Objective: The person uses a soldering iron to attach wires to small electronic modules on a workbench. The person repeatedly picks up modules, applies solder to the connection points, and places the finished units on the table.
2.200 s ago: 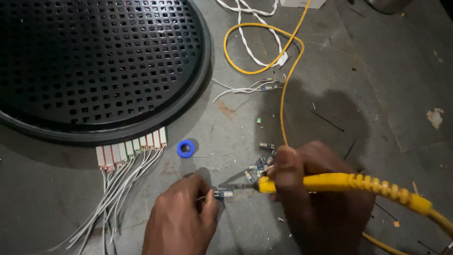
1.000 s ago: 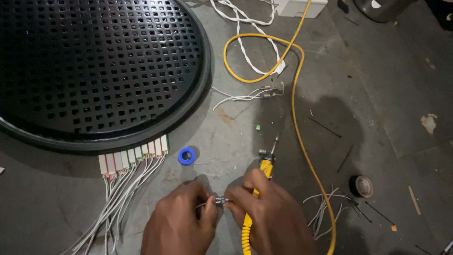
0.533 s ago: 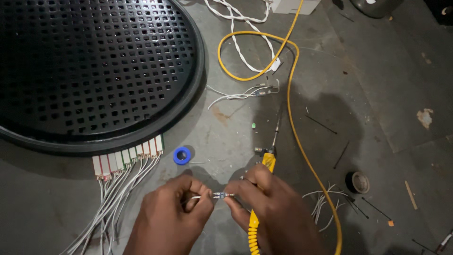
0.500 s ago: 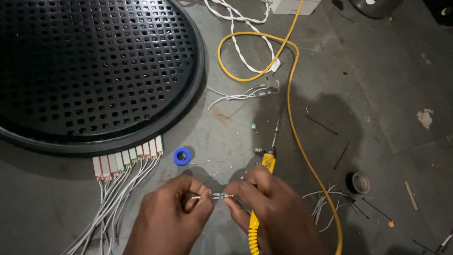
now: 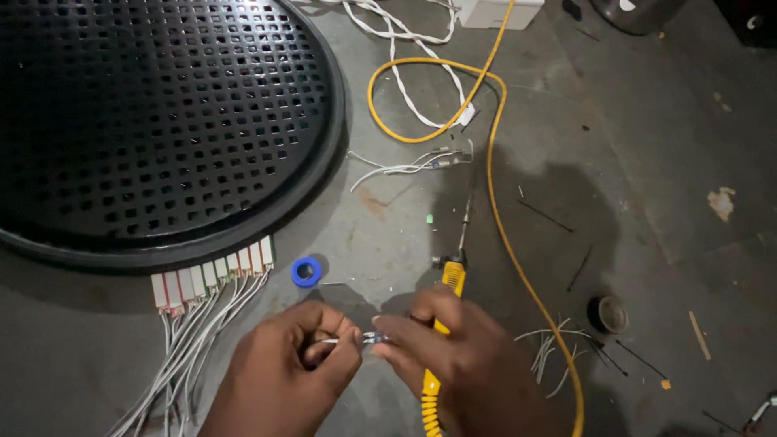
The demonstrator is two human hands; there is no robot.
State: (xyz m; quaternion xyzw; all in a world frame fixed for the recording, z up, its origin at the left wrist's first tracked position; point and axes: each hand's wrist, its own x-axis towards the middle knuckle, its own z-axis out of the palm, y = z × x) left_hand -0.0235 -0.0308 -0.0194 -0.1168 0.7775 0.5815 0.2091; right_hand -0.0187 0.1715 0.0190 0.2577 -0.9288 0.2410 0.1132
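Both hands sit low in the head view, backs up, wrists running off the bottom edge; the left hand (image 5: 283, 372) is curled, thumb and forefinger tips pinched together in a tight grip and pointing right. The right hand (image 5: 465, 364) lies just beside it, fingers folded into a loose fist, forefinger and thumb reaching left; the fingertips of both hands nearly meet.

Two bare hands in view, left hand (image 5: 283, 372) and right hand (image 5: 465, 360). No gloves, no rings on visible fingers. Wrists and forearms uncovered up to frame edge (no sleeve or cuff showing). Nails short. Rest of person outside view.
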